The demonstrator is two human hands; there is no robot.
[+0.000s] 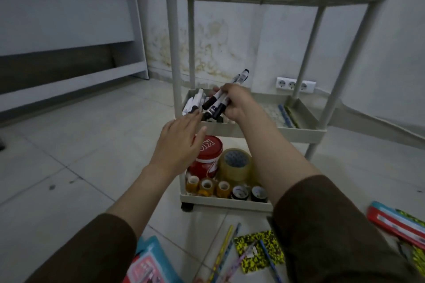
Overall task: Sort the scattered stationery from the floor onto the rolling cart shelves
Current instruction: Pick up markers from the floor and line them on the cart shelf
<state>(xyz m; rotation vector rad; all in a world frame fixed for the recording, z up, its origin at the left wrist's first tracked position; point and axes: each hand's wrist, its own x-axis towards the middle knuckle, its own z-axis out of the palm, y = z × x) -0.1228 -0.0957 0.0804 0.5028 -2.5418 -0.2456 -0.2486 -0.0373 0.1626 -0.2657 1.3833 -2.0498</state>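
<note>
Right hand clenched on a marker bundle over the cart's middle shelf, left hand released; tape rolls already shelved low, pencils and notebook left on near floor.

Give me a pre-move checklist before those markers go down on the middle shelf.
1. Right hand has a firm grip on the markers: ok.
2. Left hand open and holding nothing: ok.
3. Bundle is over the middle shelf: ok.
4. Room beside the markers already there: cannot tell.
5. Floor cleared: not ok, pencils remain.
</note>
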